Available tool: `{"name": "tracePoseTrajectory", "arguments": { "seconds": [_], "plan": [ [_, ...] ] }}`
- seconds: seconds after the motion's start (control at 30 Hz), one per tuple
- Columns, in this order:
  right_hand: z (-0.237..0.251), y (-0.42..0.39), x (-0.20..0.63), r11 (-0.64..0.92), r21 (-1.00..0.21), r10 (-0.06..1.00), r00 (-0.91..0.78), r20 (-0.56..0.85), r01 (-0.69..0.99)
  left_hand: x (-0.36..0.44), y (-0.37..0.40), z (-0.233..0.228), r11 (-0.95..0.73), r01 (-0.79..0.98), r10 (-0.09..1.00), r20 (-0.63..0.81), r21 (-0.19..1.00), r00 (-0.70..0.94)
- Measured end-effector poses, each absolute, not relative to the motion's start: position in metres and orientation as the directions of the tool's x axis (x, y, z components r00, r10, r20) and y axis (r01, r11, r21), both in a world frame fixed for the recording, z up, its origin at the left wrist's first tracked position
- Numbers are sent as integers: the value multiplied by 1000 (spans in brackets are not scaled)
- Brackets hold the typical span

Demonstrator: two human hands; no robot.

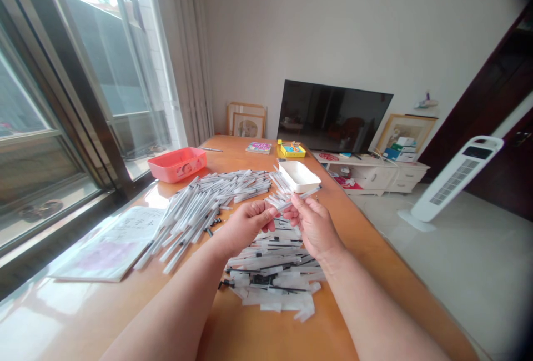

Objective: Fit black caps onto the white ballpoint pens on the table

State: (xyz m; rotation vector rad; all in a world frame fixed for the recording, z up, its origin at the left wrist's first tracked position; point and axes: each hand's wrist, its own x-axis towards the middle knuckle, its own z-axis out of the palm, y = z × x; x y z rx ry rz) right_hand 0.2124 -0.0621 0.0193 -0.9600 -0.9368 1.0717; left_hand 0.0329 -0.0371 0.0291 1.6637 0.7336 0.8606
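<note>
My right hand (314, 225) pinches a slim pen (313, 191) with a pale barrel, which points to the upper right. At the pen's lower left end, the fingers of my left hand (251, 225) are closed on it. Beneath both hands lies a pile of clear plastic sleeves and dark thin pen parts (270, 261). Farther left spreads a heap of pale pens (195, 205) with dark ends. Several small black caps (214, 222) lie between the two piles. Just beyond my right hand stands a white tray (306, 186). My fingers partly hide the pen.
A red plastic basket (175, 166) stands at the table's left edge, near an open paper booklet (110, 244). At the far end are a purple booklet (259, 148) and a yellow box (292, 151). The wooden table's (353, 239) right edge drops to the floor.
</note>
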Motion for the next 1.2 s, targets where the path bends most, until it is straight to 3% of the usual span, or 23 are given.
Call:
{"name": "tracePoseTrajectory", "arguments": {
  "seconds": [0.17, 0.37, 0.47, 0.67, 0.8, 1.07, 1.2],
  "plan": [
    [18, -62, 211, 195, -939, 967, 216, 135, -282, 32, -36, 27, -158, -13, 816, 138, 987, 561],
    [15, -59, 211, 178, -933, 964, 246, 101, -312, 35, -37, 25, -288, 161, 853, 177, 944, 491],
    [15, -60, 208, 193, -921, 964, 240, 114, -337, 35, -38, 27, -281, 161, 851, 169, 946, 497],
    [18, -55, 217, 221, -895, 965, 222, 142, -388, 28, -37, 28, -68, -3, 842, 59, 998, 536],
    [21, -45, 241, 314, -839, 902, 416, 117, -445, 23, -35, 26, 56, -42, 856, -26, 998, 517],
    [12, -47, 232, 257, -943, 924, 341, 176, -210, 24, -31, 23, -121, 236, 930, 27, 964, 367],
    [6, -47, 233, 220, -973, 934, 303, 190, -67, 22, -29, 20, -152, 268, 928, 44, 951, 371]
  ]
}}
